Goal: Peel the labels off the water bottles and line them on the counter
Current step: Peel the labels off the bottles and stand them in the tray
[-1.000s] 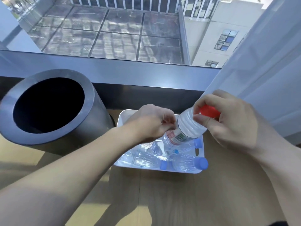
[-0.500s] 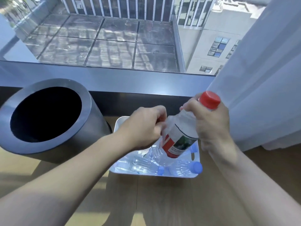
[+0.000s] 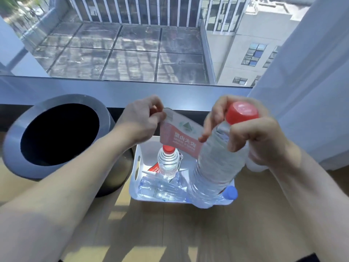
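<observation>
Right hand (image 3: 251,137) closed around bottle (image 3: 219,163) neck, above tray (image 3: 145,148). Left hand (image 3: 141,120) pinches label (image 3: 179,135), stretched between hand and bottle.

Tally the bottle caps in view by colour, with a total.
Red caps: 2, one on the held bottle, one on the bottle standing in the tray.
Blue caps: 1, at the tray's near right corner.
Total: 3.

label (image 3: 179,135): white Chinese characters on red, seen mirrored, not surely readable | green mountain logo above | no other legible text
</observation>
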Demonstrator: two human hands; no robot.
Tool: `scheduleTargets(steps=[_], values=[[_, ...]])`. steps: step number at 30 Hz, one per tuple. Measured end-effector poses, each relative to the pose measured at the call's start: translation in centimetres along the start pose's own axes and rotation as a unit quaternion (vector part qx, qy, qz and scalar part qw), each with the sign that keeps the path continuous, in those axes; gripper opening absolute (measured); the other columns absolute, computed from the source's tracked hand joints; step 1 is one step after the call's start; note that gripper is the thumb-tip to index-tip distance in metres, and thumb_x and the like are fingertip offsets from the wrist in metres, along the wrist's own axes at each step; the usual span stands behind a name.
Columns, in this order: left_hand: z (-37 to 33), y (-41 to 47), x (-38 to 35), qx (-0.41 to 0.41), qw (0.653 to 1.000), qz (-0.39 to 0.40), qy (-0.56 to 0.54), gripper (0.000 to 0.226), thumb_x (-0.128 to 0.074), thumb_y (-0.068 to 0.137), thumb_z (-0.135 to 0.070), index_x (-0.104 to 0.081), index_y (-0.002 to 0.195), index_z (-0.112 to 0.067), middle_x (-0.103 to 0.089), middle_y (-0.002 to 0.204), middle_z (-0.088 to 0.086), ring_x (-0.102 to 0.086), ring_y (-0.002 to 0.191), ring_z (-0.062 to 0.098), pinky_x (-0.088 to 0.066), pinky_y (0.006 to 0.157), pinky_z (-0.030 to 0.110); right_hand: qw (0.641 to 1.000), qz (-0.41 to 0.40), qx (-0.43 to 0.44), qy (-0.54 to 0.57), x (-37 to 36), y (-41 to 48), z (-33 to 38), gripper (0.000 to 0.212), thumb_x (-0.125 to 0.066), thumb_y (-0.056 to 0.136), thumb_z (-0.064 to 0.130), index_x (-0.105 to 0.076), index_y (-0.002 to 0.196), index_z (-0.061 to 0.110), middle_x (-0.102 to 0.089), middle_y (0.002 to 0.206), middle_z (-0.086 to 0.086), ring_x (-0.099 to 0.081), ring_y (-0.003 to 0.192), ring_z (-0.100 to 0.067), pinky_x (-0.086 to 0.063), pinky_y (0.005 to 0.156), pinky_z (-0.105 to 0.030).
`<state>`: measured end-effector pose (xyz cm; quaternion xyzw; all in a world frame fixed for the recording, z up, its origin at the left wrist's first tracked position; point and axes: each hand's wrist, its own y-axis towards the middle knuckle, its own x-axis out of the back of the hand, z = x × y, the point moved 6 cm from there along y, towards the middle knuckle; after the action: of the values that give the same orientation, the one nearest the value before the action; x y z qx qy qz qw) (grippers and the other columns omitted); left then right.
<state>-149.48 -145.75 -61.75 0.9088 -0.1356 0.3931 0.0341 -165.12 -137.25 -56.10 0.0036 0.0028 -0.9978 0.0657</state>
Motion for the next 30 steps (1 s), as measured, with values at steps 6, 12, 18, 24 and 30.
scheduleTargets(steps=[6, 12, 18, 24, 30], values=[[1.0, 0.6, 1.0, 0.018, 0.998, -0.044, -0.033, 0.016, -0.059, 0.089, -0.021, -0.051, 0.075, -0.024, -0.059, 0.074, 0.002, -0.059, 0.077, 0.029, -0.048, 0.079, 0.034, 0.992, -0.127, 0.024, -0.016, 2.1, -0.1, 0.2, 0.024, -0.041, 0.033, -0.005, -0.051, 0.035, 0.017, -0.056, 0.038, 0.000, -0.064, 0.052, -0.019, -0.048, 0.058, -0.024], [1.9, 0.6, 1.4, 0.029, 0.998, -0.050, -0.017, 0.015, -0.061, 0.088, -0.024, -0.054, 0.075, -0.025, -0.060, 0.082, 0.002, -0.060, 0.079, 0.028, -0.049, 0.083, 0.034, 0.999, 0.025, 0.036, -0.020, 0.5, -0.3, 0.9, 0.022, -0.047, 0.022, 0.004, -0.052, 0.037, 0.018, -0.050, 0.039, 0.001, -0.061, 0.053, -0.018, -0.052, 0.064, -0.028], [3.1, 0.9, 0.9, 0.038, 0.997, -0.064, -0.001, 0.009, -0.058, 0.088, -0.025, -0.056, 0.080, -0.021, -0.066, 0.074, 0.003, -0.055, 0.070, 0.025, -0.048, 0.078, 0.035, 0.997, 0.047, 0.060, -0.003, 0.2, -0.7, 1.9, 0.015, -0.047, 0.024, 0.016, -0.052, 0.036, 0.021, -0.044, 0.040, -0.001, -0.054, 0.045, -0.020, -0.046, 0.057, -0.031], [7.8, 0.6, 2.0, 0.150, 0.982, -0.108, 0.035, 0.010, -0.050, 0.083, -0.019, -0.052, 0.073, -0.017, -0.072, 0.076, 0.012, -0.069, 0.072, 0.034, -0.058, 0.074, 0.044, 0.999, 0.003, 0.036, 0.037, 1.1, -1.4, 1.9, 0.011, -0.046, 0.033, 0.012, -0.050, 0.040, 0.020, -0.040, 0.029, -0.001, -0.044, 0.027, -0.020, -0.049, 0.049, -0.029], [6.8, 0.4, 1.2, 0.075, 0.976, -0.131, 0.159, 0.017, -0.056, 0.088, -0.024, -0.066, 0.087, -0.010, -0.072, 0.087, 0.014, -0.063, 0.089, 0.035, -0.047, 0.078, 0.033, 0.990, -0.129, 0.040, -0.034, 2.3, -1.1, 1.3, 0.022, -0.041, 0.058, 0.004, -0.054, 0.046, 0.017, -0.040, 0.028, -0.003, -0.042, 0.029, -0.025, -0.041, 0.046, -0.030]])
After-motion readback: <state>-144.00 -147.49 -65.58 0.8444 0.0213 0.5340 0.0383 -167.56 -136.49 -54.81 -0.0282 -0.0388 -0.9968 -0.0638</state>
